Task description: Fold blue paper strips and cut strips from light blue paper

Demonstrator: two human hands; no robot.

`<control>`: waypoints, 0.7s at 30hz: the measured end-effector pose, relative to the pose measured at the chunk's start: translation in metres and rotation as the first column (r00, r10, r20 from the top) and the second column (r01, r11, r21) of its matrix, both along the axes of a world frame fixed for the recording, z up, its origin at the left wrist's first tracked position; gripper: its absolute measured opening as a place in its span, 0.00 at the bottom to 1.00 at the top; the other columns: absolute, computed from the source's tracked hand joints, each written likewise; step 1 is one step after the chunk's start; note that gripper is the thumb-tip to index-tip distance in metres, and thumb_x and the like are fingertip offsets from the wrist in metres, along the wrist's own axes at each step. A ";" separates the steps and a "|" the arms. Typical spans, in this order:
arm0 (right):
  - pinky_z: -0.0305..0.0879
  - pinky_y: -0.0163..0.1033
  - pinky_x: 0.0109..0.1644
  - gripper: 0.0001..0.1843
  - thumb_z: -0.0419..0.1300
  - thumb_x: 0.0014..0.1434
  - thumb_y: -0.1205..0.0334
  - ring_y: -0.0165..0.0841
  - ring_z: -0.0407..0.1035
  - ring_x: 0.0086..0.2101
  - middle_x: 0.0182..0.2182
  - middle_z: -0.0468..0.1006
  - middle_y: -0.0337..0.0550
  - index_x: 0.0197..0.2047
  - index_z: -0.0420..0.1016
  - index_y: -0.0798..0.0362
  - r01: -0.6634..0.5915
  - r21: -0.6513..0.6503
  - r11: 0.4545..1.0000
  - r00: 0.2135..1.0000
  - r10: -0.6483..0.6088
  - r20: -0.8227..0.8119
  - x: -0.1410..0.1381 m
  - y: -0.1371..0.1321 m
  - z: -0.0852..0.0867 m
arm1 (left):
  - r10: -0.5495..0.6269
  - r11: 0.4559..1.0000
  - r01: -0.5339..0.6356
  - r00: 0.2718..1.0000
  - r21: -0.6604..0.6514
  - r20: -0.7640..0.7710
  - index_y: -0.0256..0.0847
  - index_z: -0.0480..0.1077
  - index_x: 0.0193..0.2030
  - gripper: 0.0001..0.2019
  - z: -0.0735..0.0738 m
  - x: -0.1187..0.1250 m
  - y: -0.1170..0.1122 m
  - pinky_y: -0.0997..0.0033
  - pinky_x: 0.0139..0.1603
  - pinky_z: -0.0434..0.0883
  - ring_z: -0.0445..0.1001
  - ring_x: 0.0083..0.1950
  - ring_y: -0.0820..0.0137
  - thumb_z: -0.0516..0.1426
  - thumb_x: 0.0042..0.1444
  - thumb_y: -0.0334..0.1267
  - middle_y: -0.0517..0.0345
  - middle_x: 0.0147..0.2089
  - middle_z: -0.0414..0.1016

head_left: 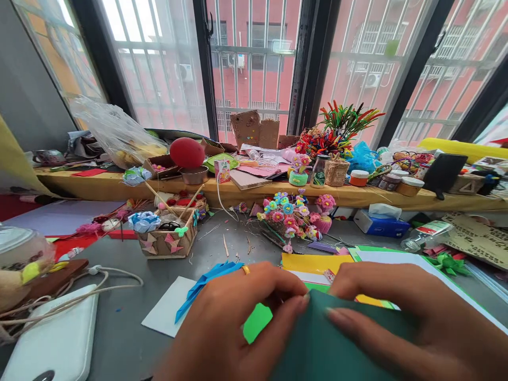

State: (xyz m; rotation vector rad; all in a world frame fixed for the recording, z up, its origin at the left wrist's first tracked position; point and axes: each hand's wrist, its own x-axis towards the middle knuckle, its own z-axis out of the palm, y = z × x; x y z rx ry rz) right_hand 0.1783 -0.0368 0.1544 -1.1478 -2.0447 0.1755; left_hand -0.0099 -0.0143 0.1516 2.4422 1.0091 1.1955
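Both my hands press on a dark green sheet of paper (329, 344) at the bottom of the view. My left hand (230, 328) pinches its left edge with thumb and fingers, and a ring shows on one finger. My right hand (405, 317) lies over the sheet's top right with fingers bent down on it. A bright green scrap (257, 321) peeks out under my left thumb. A blue folded paper piece (206, 283) lies just behind my left hand on a white sheet (166, 312).
Yellow, green and white sheets (317, 263) are stacked behind my hands. A cardboard basket (169, 241) of paper flowers stands at centre left, a pompom bouquet (291, 214) at centre. A white device (55, 338) with cables lies at left. The wooden shelf (254, 190) holds jars and craft clutter.
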 end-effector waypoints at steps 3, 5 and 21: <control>0.66 0.29 0.26 0.03 0.58 0.48 0.60 0.31 0.71 0.28 0.25 0.77 0.32 0.25 0.73 0.45 0.059 -0.122 0.991 0.998 -0.062 -0.024 0.000 0.004 0.003 | 0.004 0.996 -0.003 1.000 -0.090 0.016 0.47 0.70 0.31 0.07 0.000 0.003 0.003 0.84 0.25 0.70 0.74 0.25 0.76 0.53 0.50 0.32 0.69 0.26 0.75; 0.65 0.28 0.24 0.05 0.57 0.49 0.59 0.31 0.71 0.28 0.25 0.76 0.34 0.26 0.73 0.47 0.048 -0.230 0.972 0.996 -0.065 -0.066 -0.002 0.005 0.005 | 0.008 0.993 -0.002 0.998 -0.118 0.055 0.47 0.70 0.30 0.07 0.001 0.005 0.004 0.85 0.25 0.69 0.74 0.26 0.76 0.52 0.51 0.32 0.69 0.26 0.76; 0.60 0.27 0.17 0.11 0.58 0.49 0.55 0.28 0.67 0.19 0.17 0.72 0.35 0.22 0.73 0.52 -0.113 -0.293 0.949 0.947 0.013 -0.320 -0.003 0.018 0.002 | 0.050 0.992 -0.036 0.993 -0.123 0.110 0.46 0.72 0.26 0.05 0.001 0.008 0.004 0.80 0.21 0.69 0.72 0.21 0.74 0.55 0.48 0.34 0.67 0.22 0.75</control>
